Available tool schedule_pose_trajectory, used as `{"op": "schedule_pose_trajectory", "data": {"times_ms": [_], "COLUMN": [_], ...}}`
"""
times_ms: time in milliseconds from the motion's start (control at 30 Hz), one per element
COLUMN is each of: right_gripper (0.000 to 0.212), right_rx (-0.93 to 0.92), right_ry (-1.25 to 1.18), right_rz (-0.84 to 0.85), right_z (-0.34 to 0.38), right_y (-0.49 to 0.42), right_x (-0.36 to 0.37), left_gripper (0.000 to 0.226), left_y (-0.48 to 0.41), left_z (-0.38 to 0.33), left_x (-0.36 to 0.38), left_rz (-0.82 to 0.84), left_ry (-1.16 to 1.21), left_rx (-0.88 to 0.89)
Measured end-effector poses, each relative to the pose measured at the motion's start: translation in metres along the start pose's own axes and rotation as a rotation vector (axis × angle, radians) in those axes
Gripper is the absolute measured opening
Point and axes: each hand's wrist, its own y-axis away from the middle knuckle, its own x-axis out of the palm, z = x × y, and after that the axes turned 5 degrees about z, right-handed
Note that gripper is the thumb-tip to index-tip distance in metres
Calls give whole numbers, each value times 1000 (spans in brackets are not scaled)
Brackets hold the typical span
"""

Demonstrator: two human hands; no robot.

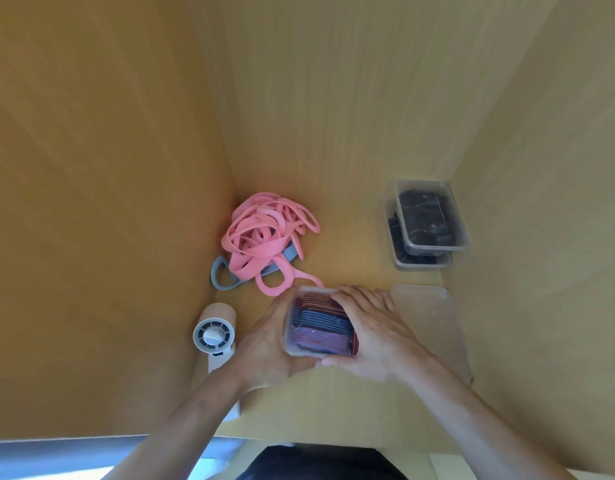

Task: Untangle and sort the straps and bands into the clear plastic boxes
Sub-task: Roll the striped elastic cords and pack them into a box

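Note:
A clear plastic box (292,351) packed with folded red-and-blue striped straps (319,327) sits at the near middle of the wooden desk. My left hand (268,344) grips its left side, fingers curled round the wall. My right hand (371,327) lies over its right side, fingers on the straps and thumb under the near edge. Behind it lies a tangled heap of pink bands (264,237) with a grey-blue band (223,275) poking out beneath. Two stacked clear boxes (430,220) holding black straps stand at the back right.
A clear lid (430,317) lies flat just right of my right hand. A small beige and grey handheld fan (214,332) stands at the left. Wooden walls close in the desk on the left, back and right.

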Motion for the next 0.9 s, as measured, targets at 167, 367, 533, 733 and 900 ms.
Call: {"op": "schedule_pose_trajectory", "data": {"times_ms": [167, 367, 533, 733, 900], "right_gripper": [107, 105, 100, 98, 96], "right_rx": [-33, -37, -20, -9, -5], "right_ry": [-20, -88, -140, -147, -173], "right_rz": [-43, -66, -90, -116, -159], "right_z": [0, 0, -1, -4, -4], "right_y": [0, 7, 10, 8, 7], "right_x": [0, -3, -5, -3, 0], "left_gripper": [98, 97, 85, 91, 91], "left_y": [1, 4, 0, 5, 8], "left_z": [-3, -12, -14, -14, -14], "left_x": [-4, -4, -5, -6, -6], "left_rz": [15, -14, 3, -8, -20], "left_ry": [27, -21, -1, -13, -13], "left_rx": [21, 44, 42, -33, -64]}}
